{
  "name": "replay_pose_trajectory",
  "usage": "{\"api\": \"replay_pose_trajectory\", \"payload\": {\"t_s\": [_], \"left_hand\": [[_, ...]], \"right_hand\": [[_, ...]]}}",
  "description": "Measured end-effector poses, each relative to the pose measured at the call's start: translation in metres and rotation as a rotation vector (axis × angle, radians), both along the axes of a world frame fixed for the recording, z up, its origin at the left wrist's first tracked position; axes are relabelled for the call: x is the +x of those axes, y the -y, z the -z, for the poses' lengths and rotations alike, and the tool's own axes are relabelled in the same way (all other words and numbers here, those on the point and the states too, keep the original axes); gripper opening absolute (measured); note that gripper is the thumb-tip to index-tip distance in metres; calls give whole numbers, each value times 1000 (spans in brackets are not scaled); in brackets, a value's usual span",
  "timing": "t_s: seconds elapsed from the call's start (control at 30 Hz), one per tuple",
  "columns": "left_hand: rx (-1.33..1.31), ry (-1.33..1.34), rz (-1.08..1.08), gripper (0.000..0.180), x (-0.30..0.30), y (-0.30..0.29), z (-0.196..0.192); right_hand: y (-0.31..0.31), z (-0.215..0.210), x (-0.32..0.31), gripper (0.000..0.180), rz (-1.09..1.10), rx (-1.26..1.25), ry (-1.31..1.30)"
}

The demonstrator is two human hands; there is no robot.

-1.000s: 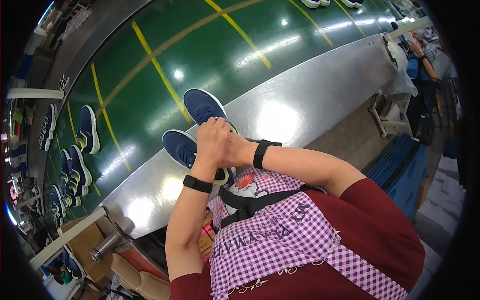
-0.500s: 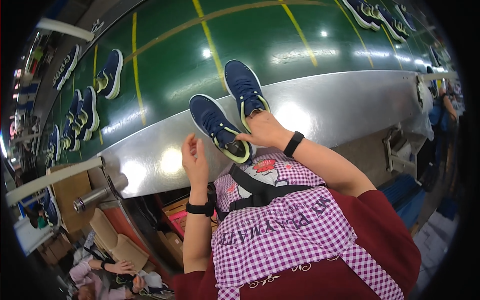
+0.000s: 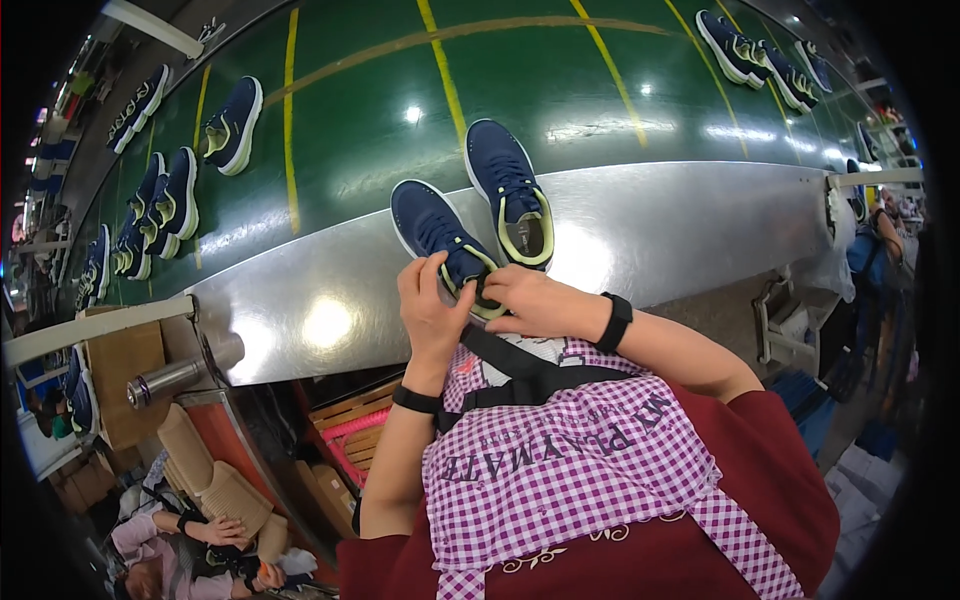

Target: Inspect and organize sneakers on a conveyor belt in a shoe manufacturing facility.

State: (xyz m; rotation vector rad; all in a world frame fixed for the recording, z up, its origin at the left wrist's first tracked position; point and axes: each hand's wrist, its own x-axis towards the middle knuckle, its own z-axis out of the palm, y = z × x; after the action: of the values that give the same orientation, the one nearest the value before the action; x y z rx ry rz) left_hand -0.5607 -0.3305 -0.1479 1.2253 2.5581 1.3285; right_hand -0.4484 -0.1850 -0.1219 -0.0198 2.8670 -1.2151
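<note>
Two navy blue sneakers with lime-green linings and white soles lie side by side in front of me, toes pointing away. Both my hands are at the opening of the left sneaker [image 3: 428, 218]. My left hand [image 3: 430, 312] grips its collar and tongue area from the left, with fingers bent. From the right, my right hand [image 3: 545, 302] has its fingers pinched at the same opening; the fingertips are partly hidden inside. The right sneaker [image 3: 498, 165] rests untouched just beyond my right hand, its insole showing.
A metal ledge [image 3: 690, 215] runs along the near side of the green conveyor belt [image 3: 350, 130] with yellow lines. More navy sneakers [image 3: 235, 125] sit at the left and others [image 3: 735, 50] at the far right. A metal roller [image 3: 165, 385] juts out at lower left, near another person [image 3: 190, 560].
My right hand has left the right sneaker's opening for the left sneaker. My left hand, raised and free before, has come over to grip the left sneaker too.
</note>
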Motion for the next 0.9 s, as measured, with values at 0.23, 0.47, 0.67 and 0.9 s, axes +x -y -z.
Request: {"api": "replay_pose_trajectory", "payload": {"t_s": [0.23, 0.47, 0.67, 0.9], "left_hand": [[77, 401, -17, 22, -33, -13, -3], [-77, 417, 147, 25, -86, -23, 2], [-207, 401, 444, 28, -95, -51, -10], [-410, 107, 654, 14, -106, -72, -15]], "right_hand": [[10, 27, -20, 45, -153, 70, 196], [15, 40, -32, 39, -196, 149, 157], [16, 36, -38, 33, -190, 102, 250], [18, 35, -38, 36, -197, 129, 285]]}}
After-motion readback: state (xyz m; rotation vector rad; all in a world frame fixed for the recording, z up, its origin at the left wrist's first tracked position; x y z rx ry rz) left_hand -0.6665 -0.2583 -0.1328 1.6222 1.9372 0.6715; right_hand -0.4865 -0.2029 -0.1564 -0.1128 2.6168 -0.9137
